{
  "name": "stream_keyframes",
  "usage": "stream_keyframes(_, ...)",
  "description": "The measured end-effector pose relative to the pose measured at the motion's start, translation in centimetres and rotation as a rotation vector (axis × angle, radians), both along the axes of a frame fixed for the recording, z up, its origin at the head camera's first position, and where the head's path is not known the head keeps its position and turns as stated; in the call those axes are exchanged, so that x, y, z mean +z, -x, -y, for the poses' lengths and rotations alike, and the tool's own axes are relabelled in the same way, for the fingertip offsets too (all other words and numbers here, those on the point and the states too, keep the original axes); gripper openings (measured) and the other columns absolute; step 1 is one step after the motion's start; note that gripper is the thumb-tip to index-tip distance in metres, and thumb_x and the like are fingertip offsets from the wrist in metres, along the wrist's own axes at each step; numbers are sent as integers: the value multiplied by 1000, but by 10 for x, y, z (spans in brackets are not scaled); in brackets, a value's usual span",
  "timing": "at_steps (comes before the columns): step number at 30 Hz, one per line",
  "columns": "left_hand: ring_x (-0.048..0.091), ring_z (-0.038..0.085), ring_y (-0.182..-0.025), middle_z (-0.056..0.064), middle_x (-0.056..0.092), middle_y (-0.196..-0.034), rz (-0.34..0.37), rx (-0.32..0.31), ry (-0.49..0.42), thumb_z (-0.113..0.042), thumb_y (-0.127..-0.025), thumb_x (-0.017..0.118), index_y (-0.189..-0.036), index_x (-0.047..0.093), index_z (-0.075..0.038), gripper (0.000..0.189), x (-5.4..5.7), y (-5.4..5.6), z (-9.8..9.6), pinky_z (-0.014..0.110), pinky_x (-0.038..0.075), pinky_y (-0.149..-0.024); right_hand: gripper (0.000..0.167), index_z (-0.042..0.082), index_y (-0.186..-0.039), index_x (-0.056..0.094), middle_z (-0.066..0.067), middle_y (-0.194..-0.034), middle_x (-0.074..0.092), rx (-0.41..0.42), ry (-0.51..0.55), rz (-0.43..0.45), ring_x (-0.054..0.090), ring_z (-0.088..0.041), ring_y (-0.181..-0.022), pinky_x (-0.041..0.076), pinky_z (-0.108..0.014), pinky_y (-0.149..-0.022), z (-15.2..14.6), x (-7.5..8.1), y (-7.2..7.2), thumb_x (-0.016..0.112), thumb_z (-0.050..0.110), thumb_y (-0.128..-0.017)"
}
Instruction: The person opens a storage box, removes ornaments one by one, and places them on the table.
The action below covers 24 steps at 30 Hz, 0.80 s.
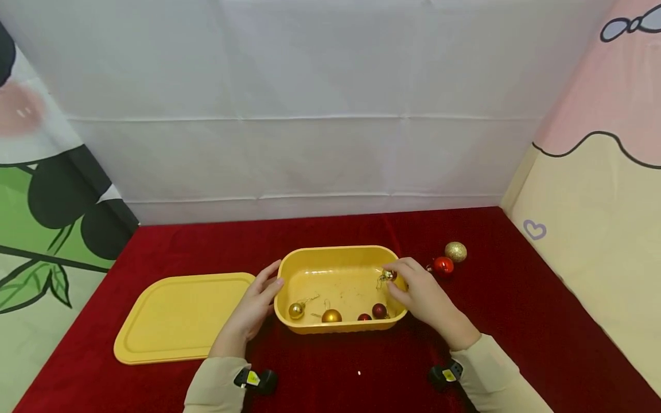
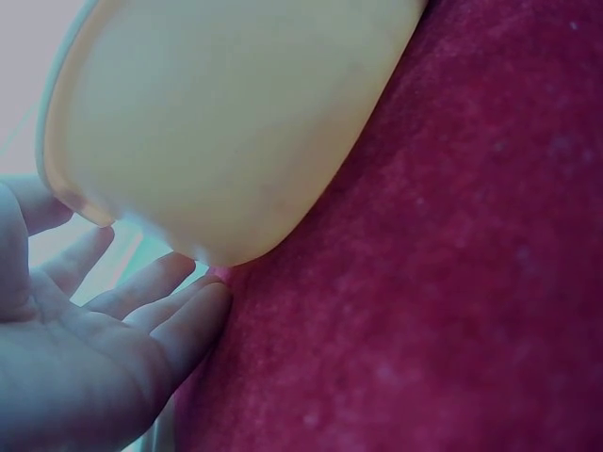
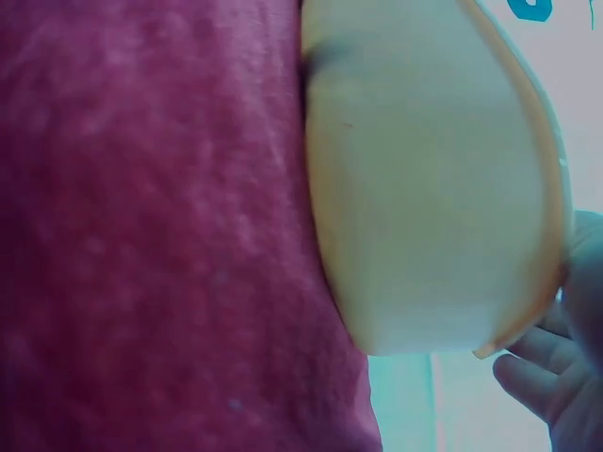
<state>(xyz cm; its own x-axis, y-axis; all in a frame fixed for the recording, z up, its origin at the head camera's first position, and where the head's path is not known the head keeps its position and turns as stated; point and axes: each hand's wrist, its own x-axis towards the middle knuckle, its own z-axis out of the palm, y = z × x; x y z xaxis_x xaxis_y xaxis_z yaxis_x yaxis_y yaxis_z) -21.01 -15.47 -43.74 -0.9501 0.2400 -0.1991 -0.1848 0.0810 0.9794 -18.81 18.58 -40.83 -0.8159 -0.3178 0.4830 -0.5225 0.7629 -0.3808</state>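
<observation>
A yellow plastic container (image 1: 338,256) with rounded corners sits on the red cloth. My left hand (image 1: 254,301) holds its left end, thumb over the rim and fingers along the outer wall. Above the container's right end, my right hand (image 1: 426,295) pinches a small shiny gold Christmas ball (image 1: 391,275) between thumb and forefinger, which partly cover it. Inside, along the near side, lie a gold ball (image 1: 296,310), an orange-gold ball (image 1: 331,316) and two dark red balls (image 1: 379,311). Both wrist views mostly show the container's outer wall (image 2: 236,122), so the balls are hidden there.
A flat yellow lid (image 1: 181,318) lies left of the container. To the right, a shiny red ball (image 1: 443,267) and a glittery gold ball (image 1: 455,252) rest on the red cloth (image 1: 356,367). A white sheet (image 1: 320,160) hangs behind the table.
</observation>
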Motion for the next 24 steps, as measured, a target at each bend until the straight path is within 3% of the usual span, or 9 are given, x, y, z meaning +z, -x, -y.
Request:
stream_keyframes(12, 41, 29, -131, 13, 34, -148, 1, 0, 4, -31, -102, 42, -151, 20, -27, 54, 2, 2, 2, 40, 45, -98, 26, 6, -103, 62, -7, -96, 70, -12, 270, 120, 68, -22, -90, 54, -39, -81, -19, 16, 6, 73, 8, -80)
stream_keyframes(18, 41, 28, -131, 12, 33, -148, 10, 2, 12, -32, -101, 42, -151, 19, -27, 55, 0, 1, 2, 38, 44, -98, 30, 5, -114, 64, -12, -103, 71, -56, 317, 156, 68, -26, -94, 54, -40, -80, -32, 21, 6, 69, 8, -85)
stream_keyframes(24, 41, 29, -132, 15, 32, -149, 3, -8, 15, -35, -101, 43, -151, 19, -25, 57, 1, 0, 1, 33, 45, -95, 26, 7, -111, 65, -10, -100, 71, -133, 312, 199, 68, -25, -88, 55, -33, -74, -47, 25, 4, 69, 12, -86)
